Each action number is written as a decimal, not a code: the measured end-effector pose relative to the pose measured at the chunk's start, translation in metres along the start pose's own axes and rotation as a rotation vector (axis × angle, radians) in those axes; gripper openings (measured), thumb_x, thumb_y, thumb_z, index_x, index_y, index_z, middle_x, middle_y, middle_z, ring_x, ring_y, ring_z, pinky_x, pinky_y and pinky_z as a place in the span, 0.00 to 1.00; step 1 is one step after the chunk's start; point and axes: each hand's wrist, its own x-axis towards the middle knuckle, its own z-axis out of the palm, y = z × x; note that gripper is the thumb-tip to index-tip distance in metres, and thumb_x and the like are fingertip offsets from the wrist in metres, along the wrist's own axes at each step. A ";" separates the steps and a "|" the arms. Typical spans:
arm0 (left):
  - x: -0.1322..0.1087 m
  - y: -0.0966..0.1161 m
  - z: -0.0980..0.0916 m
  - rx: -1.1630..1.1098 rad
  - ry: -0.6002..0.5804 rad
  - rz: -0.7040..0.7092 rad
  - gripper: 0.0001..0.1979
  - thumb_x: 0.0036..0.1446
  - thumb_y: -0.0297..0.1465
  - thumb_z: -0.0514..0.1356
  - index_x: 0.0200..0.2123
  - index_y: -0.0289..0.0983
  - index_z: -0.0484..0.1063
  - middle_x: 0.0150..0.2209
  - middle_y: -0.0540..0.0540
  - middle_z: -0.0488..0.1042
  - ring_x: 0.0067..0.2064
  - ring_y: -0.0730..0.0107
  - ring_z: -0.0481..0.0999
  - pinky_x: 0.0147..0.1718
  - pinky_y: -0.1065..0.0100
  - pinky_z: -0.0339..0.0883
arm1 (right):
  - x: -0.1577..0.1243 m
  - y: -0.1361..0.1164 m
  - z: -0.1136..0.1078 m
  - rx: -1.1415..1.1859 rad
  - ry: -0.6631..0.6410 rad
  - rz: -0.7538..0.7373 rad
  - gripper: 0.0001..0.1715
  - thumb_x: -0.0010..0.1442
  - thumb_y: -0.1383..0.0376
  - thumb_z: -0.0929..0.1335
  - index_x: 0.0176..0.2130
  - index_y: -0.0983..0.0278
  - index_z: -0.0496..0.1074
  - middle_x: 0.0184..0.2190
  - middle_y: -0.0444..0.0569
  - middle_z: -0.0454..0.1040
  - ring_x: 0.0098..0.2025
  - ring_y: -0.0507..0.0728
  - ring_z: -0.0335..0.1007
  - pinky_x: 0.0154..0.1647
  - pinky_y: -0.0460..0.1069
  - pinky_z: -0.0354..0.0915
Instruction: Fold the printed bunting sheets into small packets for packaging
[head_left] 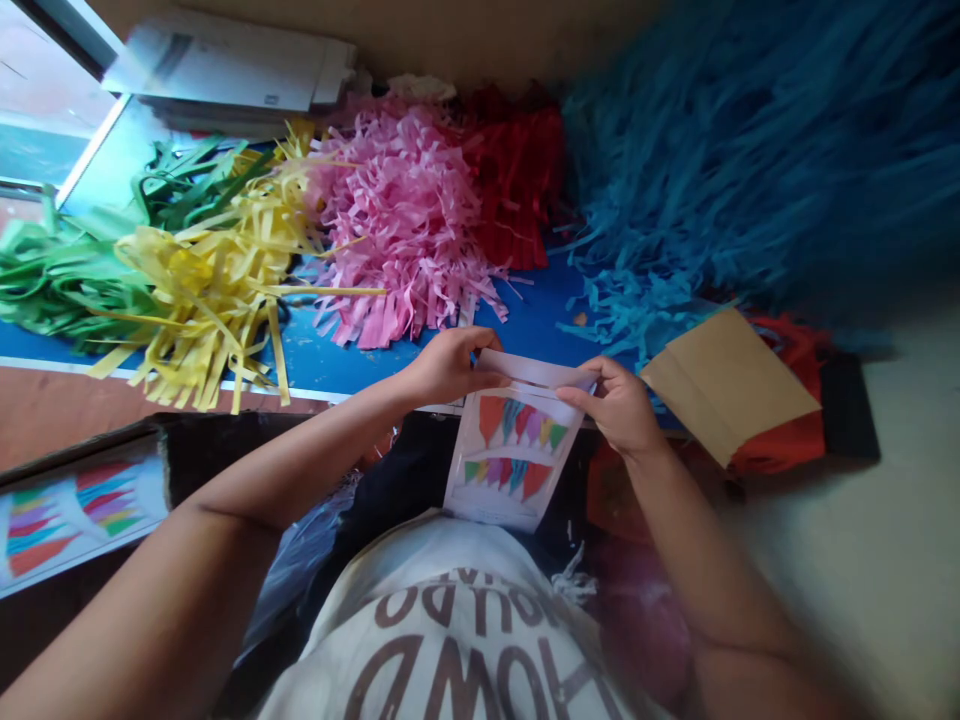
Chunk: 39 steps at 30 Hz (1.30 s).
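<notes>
Between my two hands, over my lap at the table's front edge, is a clear packet (504,478) with a printed sheet of colourful tassel garlands. Across its top runs a white paper strip (534,371). My left hand (454,365) pinches the strip's left end, thumb below and fingers above. At the right end, my right hand (619,400) grips the strip and the packet's top corner in the same way. Whether the strip is a folded flap or a separate piece, I cannot tell.
Tissue tassels lie on the blue table (330,345): green (75,270), yellow (217,270), pink (409,210), red (517,180) and a large blue mass (750,150). A brown card piece (739,385) lies at right. A box (195,450) at lower left holds another printed sheet (82,515).
</notes>
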 end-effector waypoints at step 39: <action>0.015 0.038 -0.023 0.559 -0.202 0.030 0.07 0.56 0.31 0.65 0.36 0.40 0.84 0.29 0.48 0.80 0.32 0.67 0.77 0.33 0.69 0.62 | 0.024 -0.033 -0.026 -0.324 -0.257 -0.138 0.13 0.58 0.58 0.73 0.43 0.58 0.79 0.36 0.47 0.83 0.39 0.59 0.79 0.39 0.51 0.71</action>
